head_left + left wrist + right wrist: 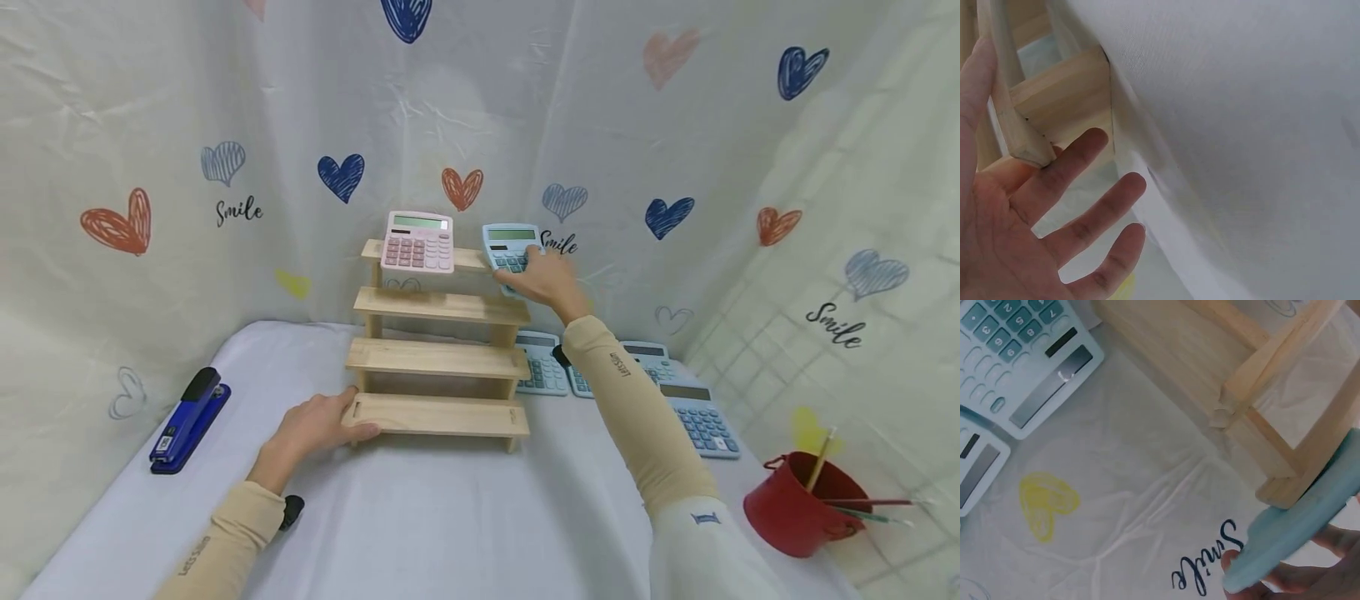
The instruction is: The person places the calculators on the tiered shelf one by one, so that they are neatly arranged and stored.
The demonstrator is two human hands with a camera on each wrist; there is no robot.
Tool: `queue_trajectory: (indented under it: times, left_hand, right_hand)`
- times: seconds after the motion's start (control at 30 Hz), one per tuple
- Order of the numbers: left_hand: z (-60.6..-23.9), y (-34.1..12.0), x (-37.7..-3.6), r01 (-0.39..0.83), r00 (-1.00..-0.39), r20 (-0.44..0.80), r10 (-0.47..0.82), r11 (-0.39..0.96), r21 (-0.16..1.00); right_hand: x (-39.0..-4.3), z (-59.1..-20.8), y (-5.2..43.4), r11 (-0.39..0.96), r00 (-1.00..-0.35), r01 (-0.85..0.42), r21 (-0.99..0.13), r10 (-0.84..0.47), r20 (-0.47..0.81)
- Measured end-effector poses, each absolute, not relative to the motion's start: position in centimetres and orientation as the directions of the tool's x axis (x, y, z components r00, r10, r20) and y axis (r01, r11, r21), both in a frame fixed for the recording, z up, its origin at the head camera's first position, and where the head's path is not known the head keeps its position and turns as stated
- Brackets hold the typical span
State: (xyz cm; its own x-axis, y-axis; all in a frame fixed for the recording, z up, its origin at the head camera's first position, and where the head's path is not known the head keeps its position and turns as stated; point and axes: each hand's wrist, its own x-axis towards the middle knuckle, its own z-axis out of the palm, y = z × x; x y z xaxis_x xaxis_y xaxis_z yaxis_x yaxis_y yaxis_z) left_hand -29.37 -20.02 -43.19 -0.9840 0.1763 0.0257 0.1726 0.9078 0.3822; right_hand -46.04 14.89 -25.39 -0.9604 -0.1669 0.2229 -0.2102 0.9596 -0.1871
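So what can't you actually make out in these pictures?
- Blue calculator: head view, right hand covers its lower keys; right wrist view shows only its edge.
- Calculators on the table: the sleeve hides parts of them.
- Display digits: too small to read.
- Left hand: left wrist view shows an open palm by the shelf; the thumb is cut off by the frame edge.
- Stapler label: too small.

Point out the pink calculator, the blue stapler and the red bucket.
pink calculator [417, 243]: head view, on its keypad.
blue stapler [188, 422]: head view, on its top arm.
red bucket [787, 510]: head view, on its outer wall.
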Motion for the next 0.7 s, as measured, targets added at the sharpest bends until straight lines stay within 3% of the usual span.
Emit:
queue_trajectory:
  times: [0.23,0.7]
  left_hand:
    - [-43.1,-19.9,-29.3,0.169,-0.985,0.022,0.174,0.910,0.379]
    - [-43.2,-19.7,-29.3,0.149,-0.988,0.011,0.157,0.912,0.382]
  right_hand:
    - [-46.7,-25.5,13.1,0.980,-0.964,-0.180,-0.082,-0.159,0.215]
    - [-47.0,-26.0,10.6,0.965,-0.951,-0.236,-0.114,-0.206,0.230]
